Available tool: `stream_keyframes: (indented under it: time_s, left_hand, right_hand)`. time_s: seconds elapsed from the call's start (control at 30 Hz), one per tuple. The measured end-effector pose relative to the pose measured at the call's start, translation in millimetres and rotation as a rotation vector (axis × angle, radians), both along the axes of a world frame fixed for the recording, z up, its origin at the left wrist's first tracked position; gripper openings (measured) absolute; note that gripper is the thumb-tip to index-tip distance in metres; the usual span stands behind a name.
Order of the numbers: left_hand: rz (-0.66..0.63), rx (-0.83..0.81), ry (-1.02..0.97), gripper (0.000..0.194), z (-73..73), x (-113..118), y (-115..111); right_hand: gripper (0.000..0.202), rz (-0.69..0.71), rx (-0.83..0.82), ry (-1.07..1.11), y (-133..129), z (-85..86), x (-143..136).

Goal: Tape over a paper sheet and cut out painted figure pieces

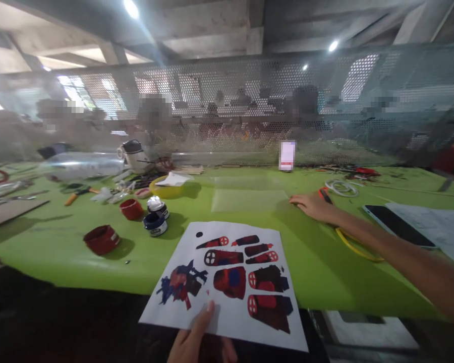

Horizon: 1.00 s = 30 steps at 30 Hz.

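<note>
My left hand [202, 338] pinches the near edge of a white paper sheet [219, 232], thumb on top and fingers beneath. Painted on the sheet are several dark red, black and blue shapes, with a tangle of blue and red strokes at its left. Over on the right, my right hand [312, 206] rests on the green tabletop with its fingers stretched out. Its fingertips are by the right edge of a clear plastic sheet [245, 199]; whether they touch it I cannot tell. An orange-and-black tool [324, 195] lies just behind that hand, partly hidden.
Left of the paper stand red paint pots [101, 239], a dark blue jar [155, 223] and a white-topped jar [157, 204]. Farther back are a yellow bowl [166, 189] and a mug [134, 156]. A phone [397, 224] and a yellow curved strip [359, 247] lie right.
</note>
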<state>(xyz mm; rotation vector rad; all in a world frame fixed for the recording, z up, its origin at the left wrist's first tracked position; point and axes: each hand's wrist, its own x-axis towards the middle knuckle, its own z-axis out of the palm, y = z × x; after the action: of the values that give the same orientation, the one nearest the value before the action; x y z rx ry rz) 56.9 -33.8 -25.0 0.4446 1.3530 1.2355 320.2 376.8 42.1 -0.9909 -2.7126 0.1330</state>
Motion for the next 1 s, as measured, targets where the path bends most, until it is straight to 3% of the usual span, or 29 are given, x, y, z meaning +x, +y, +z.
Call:
stream_keyframes:
  time_s: [0.17,0.53,0.83,1.0]
  left_hand:
    - [-0.035,0.039,-0.082,0.075,5.4,0.2,0.5]
    - [0.039,0.128,-0.087,0.063,34.1,0.9,18.4]
    - [-0.029,0.144,-0.070,0.064,19.0,-0.4,16.5]
    - [-0.043,0.144,-0.076,0.061,20.2,-3.8,19.4]
  right_hand:
    - [0.027,-0.076,0.028,-0.033,5.3,-13.4,1.6]
    - [0.027,-0.286,0.035,-0.026,17.6,-11.7,9.5]
    - [0.033,-0.327,-0.048,0.145,15.2,-8.0,16.3]
    - [0.035,-0.335,-0.082,0.206,14.5,-7.3,11.7]
